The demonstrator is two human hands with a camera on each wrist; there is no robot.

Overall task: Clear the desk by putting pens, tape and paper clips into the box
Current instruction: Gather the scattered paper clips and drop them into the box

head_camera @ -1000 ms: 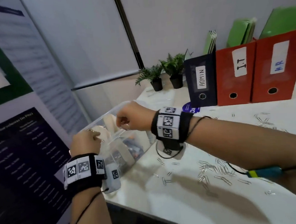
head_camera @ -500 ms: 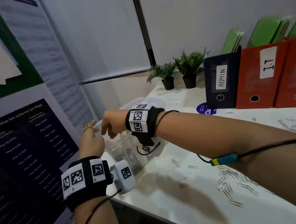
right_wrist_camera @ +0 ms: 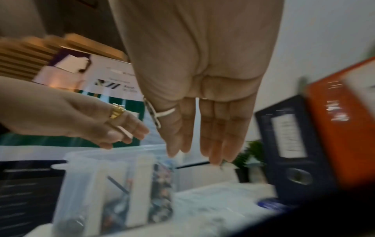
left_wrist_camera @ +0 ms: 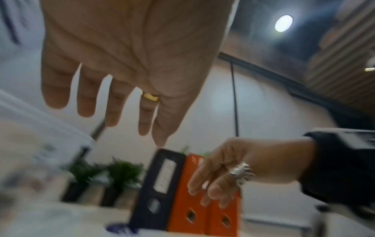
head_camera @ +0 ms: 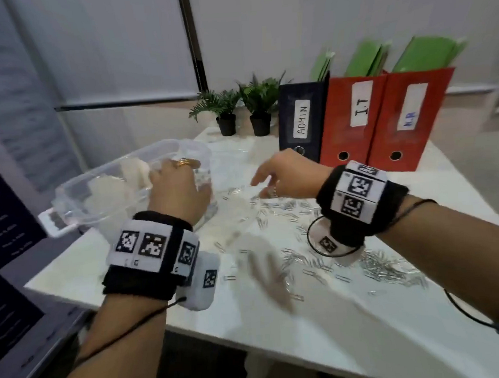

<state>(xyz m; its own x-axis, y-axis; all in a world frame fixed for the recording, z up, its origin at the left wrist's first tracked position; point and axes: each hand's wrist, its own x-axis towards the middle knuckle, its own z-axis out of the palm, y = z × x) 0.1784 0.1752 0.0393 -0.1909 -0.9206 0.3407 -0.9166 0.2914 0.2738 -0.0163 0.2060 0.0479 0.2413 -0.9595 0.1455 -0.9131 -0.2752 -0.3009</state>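
A clear plastic box stands on the white desk's left part, with pale tape rolls and dark items inside. My left hand hovers by the box's right end with straight, spread fingers, holding nothing. My right hand hangs just above the desk to the right of the box, with straight fingers and an empty palm. Several silver paper clips lie scattered under and in front of it, and a denser heap lies near the right forearm.
At the back stand a dark binder marked ADMIN, two red binders with green folders in them, and two small potted plants. A poster board stands left of the desk. The desk's front edge is close to me.
Both hands have come away from over the box and moved right, the right hand out over the paper clips. The head view has swung right and down.
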